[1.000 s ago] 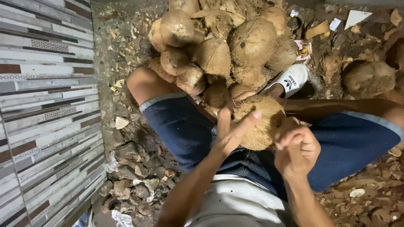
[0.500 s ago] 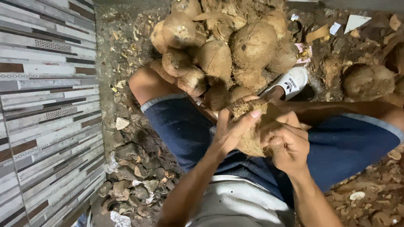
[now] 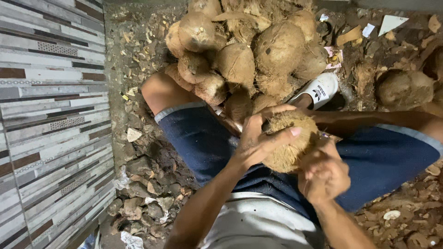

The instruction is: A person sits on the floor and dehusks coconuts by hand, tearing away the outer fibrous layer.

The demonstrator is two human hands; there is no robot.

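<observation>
Seated person, viewed from above, working a husked coconut [image 3: 290,140] held over the lap between the thighs. The left hand [image 3: 258,138] is lying across the coconut's top, its fingers [image 3: 281,133] spread and pressing on the fibrous shell to steady it. The right hand [image 3: 325,177] is clenching tight against the coconut's near right side; whether it is gripping loose fibre or a small tool cannot be told.

Judged from the grip, the step in hand is stripping fibre from the shell; the next move is calling for a firm hold by the left hand while the right pulls away from the body.

Room for moving is tight. The blue shorts [image 3: 203,138] are boxing the work in on both sides. On the left, husk scraps [image 3: 147,184] are littering the floor just beside a tiled wall [image 3: 50,115]. Farther off, a white shoe [image 3: 318,90] is resting near the coconut pile [image 3: 244,50], which is closing the far side. One coconut [image 3: 404,87] is lying apart at far right, among debris.
</observation>
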